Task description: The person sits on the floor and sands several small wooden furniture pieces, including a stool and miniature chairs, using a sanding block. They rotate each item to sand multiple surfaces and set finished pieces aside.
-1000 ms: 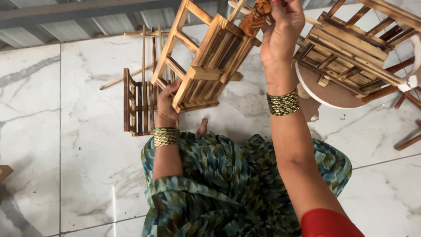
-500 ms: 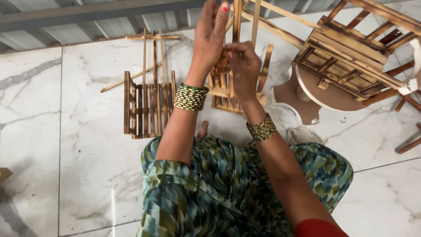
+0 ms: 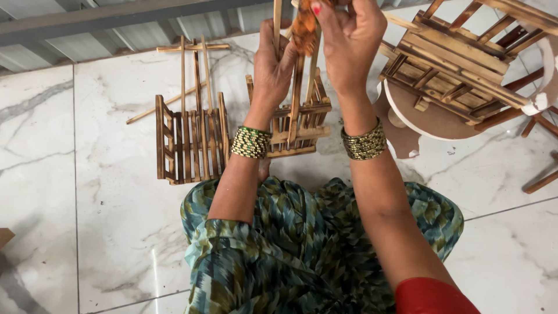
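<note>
Careful: your left hand (image 3: 278, 61) grips the crate (image 3: 295, 119), right hand (image 3: 349, 35) pinches the cord (image 3: 304, 29); thin slats may snap.

The person wears a stack of thin green-and-gold bangles on each wrist, one set below the left hand (image 3: 273, 64) and one below the right hand (image 3: 349, 35). A right fingernail is painted red. A loose garment in a teal, green and dark blue zigzag print covers the lap and knees. A red sleeve edge shows on the right upper arm.
</note>
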A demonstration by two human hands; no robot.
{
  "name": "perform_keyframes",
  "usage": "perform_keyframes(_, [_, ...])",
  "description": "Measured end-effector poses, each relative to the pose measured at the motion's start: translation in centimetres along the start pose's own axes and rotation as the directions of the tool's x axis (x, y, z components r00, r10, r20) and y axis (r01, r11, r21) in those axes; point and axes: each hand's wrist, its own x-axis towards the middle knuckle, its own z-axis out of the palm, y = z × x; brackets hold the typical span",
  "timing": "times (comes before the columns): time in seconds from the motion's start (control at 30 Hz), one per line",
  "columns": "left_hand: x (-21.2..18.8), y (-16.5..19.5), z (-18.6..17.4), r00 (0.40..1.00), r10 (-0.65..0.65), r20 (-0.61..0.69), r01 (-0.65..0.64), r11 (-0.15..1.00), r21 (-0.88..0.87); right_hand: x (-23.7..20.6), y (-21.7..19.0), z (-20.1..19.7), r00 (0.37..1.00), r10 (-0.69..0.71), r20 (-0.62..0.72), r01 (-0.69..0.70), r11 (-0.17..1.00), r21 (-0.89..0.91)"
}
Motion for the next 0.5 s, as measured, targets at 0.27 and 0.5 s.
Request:
perform_keyframes(0.27, [-1.0, 0.7, -0.7, 0.982, 0.186, 0.024, -0.183, 0.977, -0.107, -9.1, 1.0, 1.3, 0.953, -0.300, 0.035, 0.244, 0.698, -0.673])
perform_keyframes(0.5, [-1.1, 0.8, -0.2, 0.998, 0.060, -0.005, -0.059, 0.988, 0.144, -10.0, 1.2, 0.6, 0.996, -0.087, -0.036, 0.049, 0.806, -0.590])
